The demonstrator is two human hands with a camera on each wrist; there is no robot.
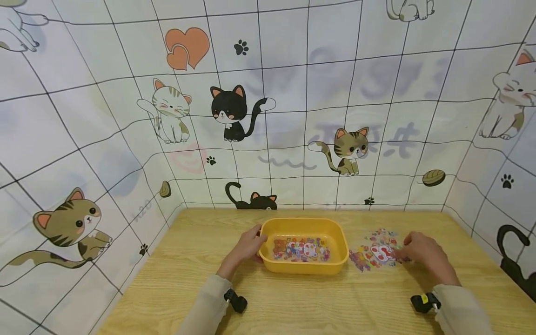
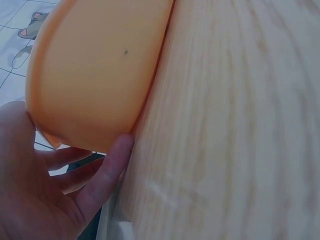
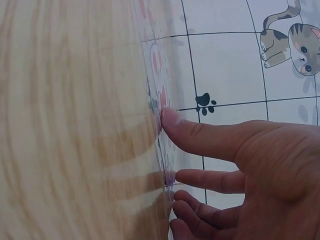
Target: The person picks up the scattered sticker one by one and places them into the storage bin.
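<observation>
The left hand [image 1: 250,244] grips the yellow tub [image 1: 303,268] by its left end, colourful stickers [image 1: 307,250] inside. Right of it, the right hand [image 1: 425,253] touches a sticker patch [image 1: 380,252] on the table [image 1: 318,302]; whether its fingers pinch any, I cannot tell

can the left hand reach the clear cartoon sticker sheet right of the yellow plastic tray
Probably not: the tray stands between, gripped at its left end by the left hand, while the right hand touches the sticker sheet.
</observation>
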